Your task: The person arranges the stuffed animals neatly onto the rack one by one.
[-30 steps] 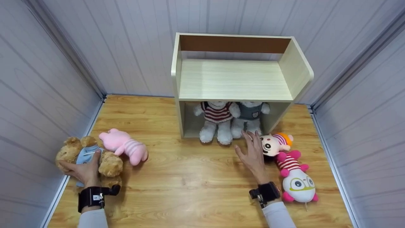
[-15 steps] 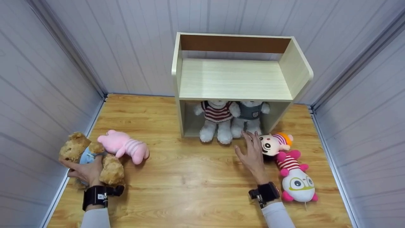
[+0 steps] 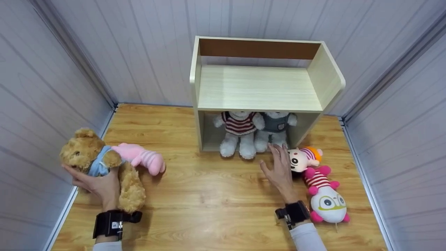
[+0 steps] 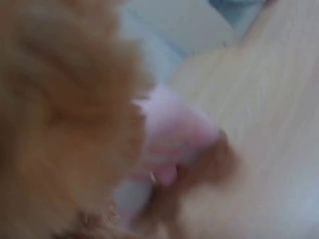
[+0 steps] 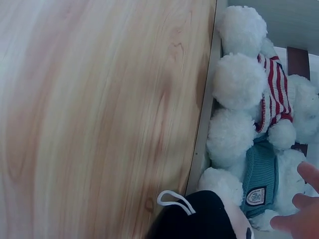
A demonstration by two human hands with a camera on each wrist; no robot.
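The brown bear (image 3: 83, 148) lies in the left hand (image 3: 99, 186), its body between thumb and fingers about the blue garment (image 3: 99, 165), so that hand is much the nearer of the two. Its long axis runs slantwise across the grip: the head lies just over and beyond the left fingertips, the furry legs back to the right, past the thumb and beside the wrist. It is tilted, not upright; whether all of it is clear of the bench (image 3: 209, 202) I cannot tell. The pink toy (image 3: 151, 162) lies ahead and right of the left fingers, partly hidden behind the bear. Well to their right and farther forward stands the shelf unit (image 3: 258, 87), with a striped-sweater bear (image 3: 238, 125) and a grey-vest bear (image 3: 275, 125) in its lower bay. The right hand (image 3: 280, 174) has its fingers spread and pinches nothing, near the grey-vest bear's feet; the orange-hatted doll (image 3: 298, 158) lies just right of those fingers, contact unclear.
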